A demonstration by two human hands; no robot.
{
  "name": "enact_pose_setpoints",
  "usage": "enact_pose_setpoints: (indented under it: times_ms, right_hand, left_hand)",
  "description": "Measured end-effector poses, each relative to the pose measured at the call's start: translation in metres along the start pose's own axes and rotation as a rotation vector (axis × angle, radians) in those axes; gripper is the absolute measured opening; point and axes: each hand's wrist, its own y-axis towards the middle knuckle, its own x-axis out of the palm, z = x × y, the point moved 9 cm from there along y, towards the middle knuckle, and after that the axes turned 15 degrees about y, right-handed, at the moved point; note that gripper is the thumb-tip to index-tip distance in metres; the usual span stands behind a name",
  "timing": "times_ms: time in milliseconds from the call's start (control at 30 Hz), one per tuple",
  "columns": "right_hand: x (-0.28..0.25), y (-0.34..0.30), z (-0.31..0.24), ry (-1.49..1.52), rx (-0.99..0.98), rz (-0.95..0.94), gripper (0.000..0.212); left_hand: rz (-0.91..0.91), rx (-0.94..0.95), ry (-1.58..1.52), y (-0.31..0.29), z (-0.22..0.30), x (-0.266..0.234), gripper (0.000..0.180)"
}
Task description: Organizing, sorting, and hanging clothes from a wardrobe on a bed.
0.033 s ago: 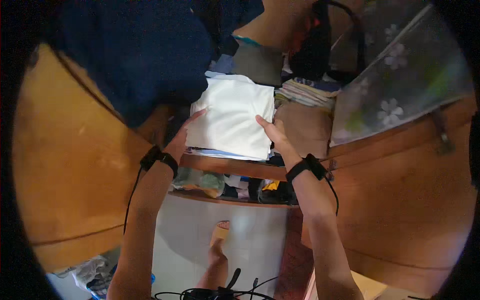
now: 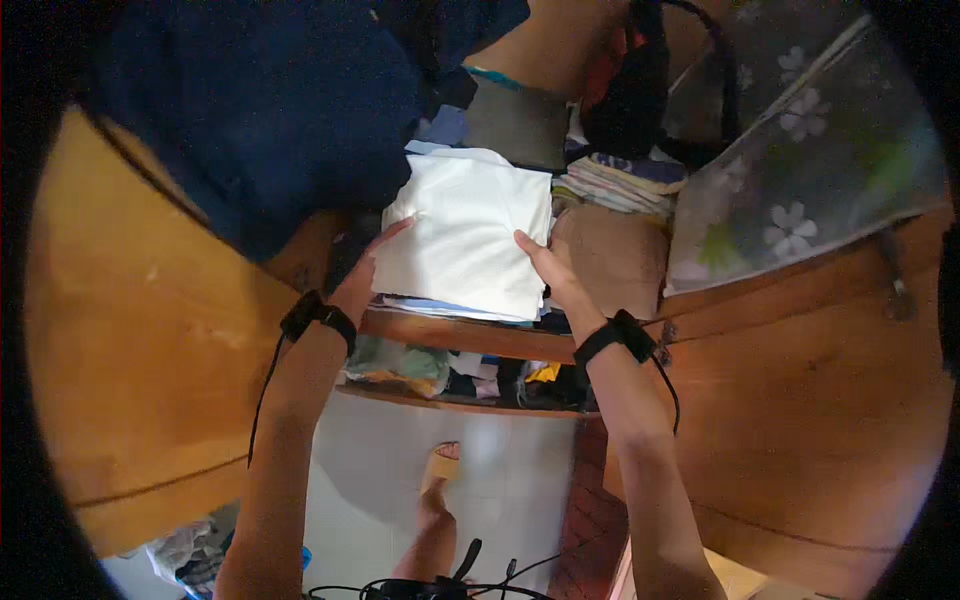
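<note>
A folded white cloth [image 2: 465,230] lies on top of a stack of folded clothes in an open wooden cupboard; light blue and white edges show beneath it. My left hand [image 2: 375,265] holds the cloth's left side, its thumb resting on the top. At the right side my right hand [image 2: 552,265] grips the cloth in the same way, thumb on top. The other fingers of both hands are mostly hidden at the stack's sides. Close to my right hand sits a folded brown cloth [image 2: 615,255].
Dark blue garments [image 2: 280,110] hang at upper left. Behind the stack is a grey folded item [image 2: 520,125]; striped folded cloths [image 2: 620,185] lie right of it. Cupboard doors stand open both sides, the right carrying a flowered grey cover [image 2: 790,190]. A lower shelf [image 2: 470,403] holds mixed clothes.
Hands and white cloth hold almost the same place. The view has shifted very slightly.
</note>
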Motion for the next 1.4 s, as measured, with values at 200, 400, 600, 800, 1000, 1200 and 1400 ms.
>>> enact_pose_setpoints:
  times_ms: [200, 400, 600, 800, 1000, 1200, 1400]
  right_hand:
    - [-0.051, 0.068, 0.081, 0.009, -0.024, 0.136, 0.065]
    - [-0.040, 0.083, 0.069, -0.062, -0.098, 0.161, 0.066]
    - [-0.045, 0.067, 0.015, -0.668, -0.150, 0.425, 0.058]
    - [-0.022, -0.103, -0.068, -0.241, -0.471, 0.315, 0.033]
    - [-0.034, -0.417, 0.050, -0.477, -0.563, 0.139, 0.019]
    - [-0.146, -0.805, 0.236, -0.040, 0.198, 0.803, 0.030]
    - [0.074, -1.214, 0.377, 0.482, 0.223, 1.592, 0.020]
  left_hand:
    - [-0.029, -0.125, 0.019, -0.013, 0.058, 0.068, 0.040]
    - [-0.117, -0.271, 0.153, -0.019, 0.045, 0.081, 0.041]
    - [-0.185, -0.314, 0.253, -0.036, 0.057, 0.101, 0.042]
    - [0.432, 0.465, 1.123, -0.014, 0.104, 0.025, 0.049]
    - [0.433, -0.085, 0.759, -0.141, -0.070, -0.052, 0.029]
    - [-0.492, -0.496, 1.403, -0.324, -0.227, 0.025, 0.021]
    - [-1.170, -0.654, 1.695, -0.549, -0.367, 0.049, 0.013]
